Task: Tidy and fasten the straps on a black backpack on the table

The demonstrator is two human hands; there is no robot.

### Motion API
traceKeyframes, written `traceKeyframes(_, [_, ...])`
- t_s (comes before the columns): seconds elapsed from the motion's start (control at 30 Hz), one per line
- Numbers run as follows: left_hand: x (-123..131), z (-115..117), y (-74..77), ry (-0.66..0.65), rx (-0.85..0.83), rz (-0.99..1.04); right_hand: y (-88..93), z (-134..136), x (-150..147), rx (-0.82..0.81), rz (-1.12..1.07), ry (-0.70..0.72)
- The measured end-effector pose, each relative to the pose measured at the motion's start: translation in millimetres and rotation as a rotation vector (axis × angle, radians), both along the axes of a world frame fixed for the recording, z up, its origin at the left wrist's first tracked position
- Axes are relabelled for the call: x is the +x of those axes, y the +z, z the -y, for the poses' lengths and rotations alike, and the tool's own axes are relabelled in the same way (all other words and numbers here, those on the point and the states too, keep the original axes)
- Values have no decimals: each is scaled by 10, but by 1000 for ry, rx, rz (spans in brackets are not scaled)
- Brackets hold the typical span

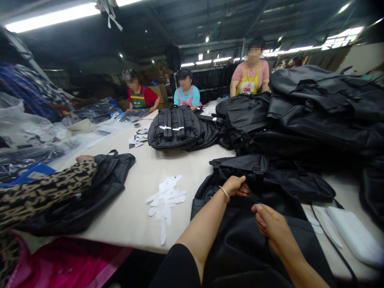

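the left hand (235, 186) gripped a thin black cord (251, 193) over the black bag (240, 256); the right hand (267, 224) pinched it lower. holding it taut kept it controlled.

Dark steel ceiling (210, 20) w/ fluoro tubes (52, 18), high windows (343, 36) rt.

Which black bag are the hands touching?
The shiny black bag at the near edge of the cream table, under the left hand and right hand; the other black bags lie farther off.
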State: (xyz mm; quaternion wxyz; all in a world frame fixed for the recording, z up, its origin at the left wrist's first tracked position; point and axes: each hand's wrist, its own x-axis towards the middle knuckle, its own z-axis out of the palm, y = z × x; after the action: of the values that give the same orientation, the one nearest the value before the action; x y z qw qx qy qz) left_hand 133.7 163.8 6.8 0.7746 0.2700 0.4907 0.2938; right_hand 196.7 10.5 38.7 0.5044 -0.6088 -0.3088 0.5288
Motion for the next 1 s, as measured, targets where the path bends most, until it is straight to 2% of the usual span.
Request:
traceKeyframes(0.07, [-190,-44,86,8,199,-89,-1,34,48,-35,-4,16])
traceKeyframes(0.13, [-362,-137,171,-34,610,-282,-18,65,90,-103,46,96])
traceKeyframes(0.2, [-477,-245,223,-191,1068,-564,-23,79,144,-159,136,239])
traceKeyframes(0.23, [-510,-290,230,-278,1226,-702,-10,74,187,-150,200,334])
traceKeyframes(0.27, [-531,-324,224,-340,1305,-807,21,58,243,-111,284,439])
traceKeyframes(0.33, [-545,-351,182,-384,1353,-924,152,-10,401,22,524,636])
traceKeyframes(0.4, [-546,-327,124,-380,1353,-946,391,-132,584,153,837,746])
traceKeyframes(0.47, [-550,-264,80,-396,1354,-941,711,-306,720,243,1177,708])
traceKeyframes(0.5, [-554,-221,68,-403,1363,-940,878,-411,748,293,1351,641])
traceKeyframes(0.57, [-571,-122,65,-400,1404,-940,1164,-645,701,352,1681,414])
traceKeyframes(0.63, [-599,-9,76,-377,1464,-942,1320,-894,539,439,1864,259])
traceKeyframes(0.67, [-617,49,81,-366,1492,-944,1335,-1017,436,495,1895,220])
traceKeyframes(0.77, [-677,215,76,-357,1556,-954,1151,-1352,165,657,1791,143])
traceKeyframes(0.87, [-710,334,51,-376,1630,-958,751,-1581,58,741,1517,92])
traceKeyframes(0.93, [-709,374,39,-365,1660,-960,465,-1645,74,724,1337,191])
traceKeyframes(1.0, [-698,384,40,-325,1663,-937,222,-1645,136,610,1181,437])
